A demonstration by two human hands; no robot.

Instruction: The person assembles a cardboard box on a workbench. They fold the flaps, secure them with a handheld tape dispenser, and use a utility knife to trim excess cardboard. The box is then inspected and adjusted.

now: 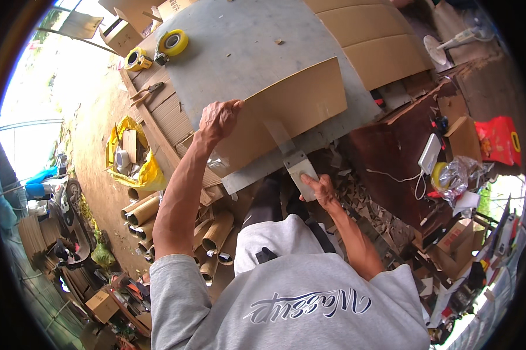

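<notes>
A brown cardboard sheet stands tilted over the near part of a grey tabletop. My left hand is closed on its upper left edge. Down the sheet's front runs a strip of clear tape, leading to a flat, pale block-shaped tool with a grey bolted end. My right hand is wrapped round the tool's lower part, just off the table's near edge. A crumpled bit of clear film shows at the sheet's lower left corner.
Far left on the table lie yellow tape rolls and pliers. Flattened cardboard covers the far right. Left on the ground are a yellow bag and several cardboard tubes. A white cabled device rests at right.
</notes>
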